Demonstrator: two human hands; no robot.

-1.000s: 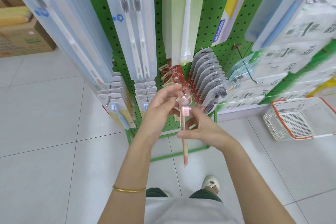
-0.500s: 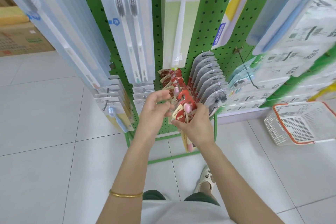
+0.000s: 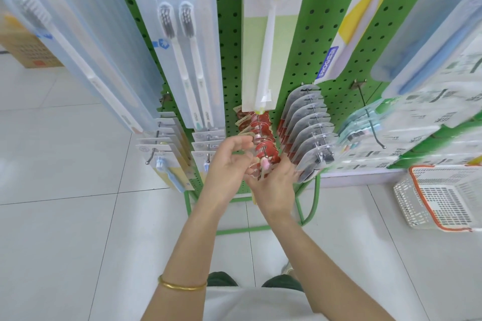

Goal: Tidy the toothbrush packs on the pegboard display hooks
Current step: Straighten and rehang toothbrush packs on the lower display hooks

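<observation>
A green pegboard [image 3: 339, 34] carries hooks full of toothbrush packs. On the lower middle hook [image 3: 260, 135] hangs a row of red-topped packs [image 3: 263, 125]. At the hook's front tip my right hand [image 3: 273, 187] grips a red-topped pack with a pink brush head [image 3: 264, 165] from below. My left hand [image 3: 227, 167] is just left of it, with curled fingertips against the pack's left edge. The pack's lower part is hidden behind my right hand.
Grey-topped packs [image 3: 310, 122] fill the hook to the right, and a bare hook [image 3: 370, 122] sticks out beyond them. Tall packs [image 3: 182, 47] hang overhead. A white and orange basket [image 3: 443, 198] sits on the tiled floor at right. A cardboard box [image 3: 28, 52] is far left.
Both hands have carried the pink-brush pack up and forward from mid-air to the tip of the red-pack hook. The view has moved closer to the pegboard.
</observation>
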